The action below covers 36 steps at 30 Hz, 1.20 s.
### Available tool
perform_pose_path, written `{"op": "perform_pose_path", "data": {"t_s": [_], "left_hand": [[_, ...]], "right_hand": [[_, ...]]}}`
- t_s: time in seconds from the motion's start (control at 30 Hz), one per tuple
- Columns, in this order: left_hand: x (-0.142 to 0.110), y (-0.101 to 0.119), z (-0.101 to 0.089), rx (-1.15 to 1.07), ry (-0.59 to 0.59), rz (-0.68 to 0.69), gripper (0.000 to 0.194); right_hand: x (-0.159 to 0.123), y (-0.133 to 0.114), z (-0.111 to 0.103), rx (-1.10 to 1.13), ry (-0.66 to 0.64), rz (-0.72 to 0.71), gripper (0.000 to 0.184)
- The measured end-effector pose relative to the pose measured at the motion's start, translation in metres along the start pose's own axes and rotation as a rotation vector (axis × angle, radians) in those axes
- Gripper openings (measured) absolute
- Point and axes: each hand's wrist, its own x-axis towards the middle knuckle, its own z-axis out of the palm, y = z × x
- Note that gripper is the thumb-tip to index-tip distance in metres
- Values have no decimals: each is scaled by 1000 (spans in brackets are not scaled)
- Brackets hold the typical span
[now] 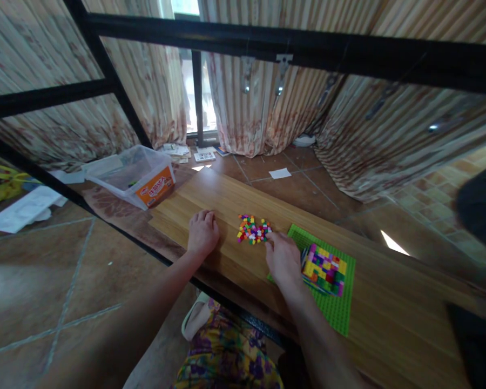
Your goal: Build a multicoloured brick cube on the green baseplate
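A loose pile of small toy bricks [253, 229] in many colours lies on the wooden table. At its right edge is my right hand [283, 258], thumb and fingers closed together; whatever is between the fingertips is too small to make out. Just right of this hand, a green baseplate [335, 310] carries a raised block of bricks [324, 268] with a yellow, purple, green and pink top. My left hand [203, 231] rests on the table left of the pile, palm down with curled fingers and no brick showing in it.
A clear plastic bin [125, 186] with an orange label stands beyond the table's left end. Black metal bars [267, 38] cross above and at left. Curtains [243, 108] hang behind; papers [280, 173] lie on the tiled floor. A dark object [473, 340] sits at right.
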Motion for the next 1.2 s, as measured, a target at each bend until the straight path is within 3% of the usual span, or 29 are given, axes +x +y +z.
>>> {"op": "perform_pose_path", "data": {"t_s": [0.23, 0.4, 0.53, 0.73, 0.83, 0.97, 1.07, 1.2], "left_hand": [[-1, 1, 0, -20, 4, -9, 34], [-1, 0, 0, -6, 8, -3, 34], [0, -1, 0, 1, 10, 4, 34], [2, -2, -1, -2, 17, 22, 35], [2, -3, 0, 2, 28, 33, 35], [3, -3, 0, 8, 27, 37, 35], [4, -2, 0, 13, 14, 26, 36], [4, -3, 0, 2, 10, 21, 36]], "right_hand": [[3, 10, 24, 64, 21, -21, 24], [0, 9, 25, 101, 23, -19, 21], [-10, -2, 10, 106, 34, -3, 21], [-40, -14, -34, 253, 144, 17, 23], [-61, 2, -57, 283, 230, 90, 20], [-82, 47, -80, 233, 344, 228, 23], [-84, 77, -85, 141, 409, 271, 26], [-78, 92, -81, 85, 437, 286, 30]]}}
